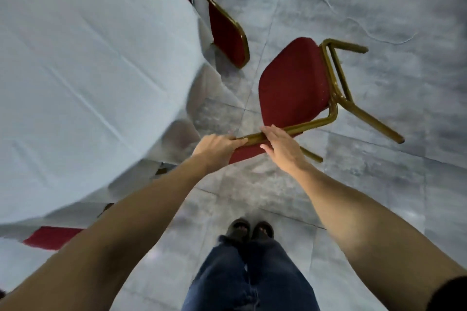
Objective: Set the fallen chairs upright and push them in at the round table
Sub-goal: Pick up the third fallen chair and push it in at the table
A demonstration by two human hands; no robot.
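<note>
Red-cushioned, gold-framed chair point(293, 88) tilted beside white-clothed round table point(75, 58). Arms extended: left hand point(217, 146) curled round backrest rail point(312, 124); right hand point(283, 150) clasps same rail, thumb beneath.

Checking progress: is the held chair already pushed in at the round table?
No, the chair is tilted out in the open, its seat clear of the round table.

Red-padded gold-framed chair point(293, 83) tilted, legs pointing right; 2nd chair point(227, 33) against white-clothed round table point(75, 70), left.
</note>
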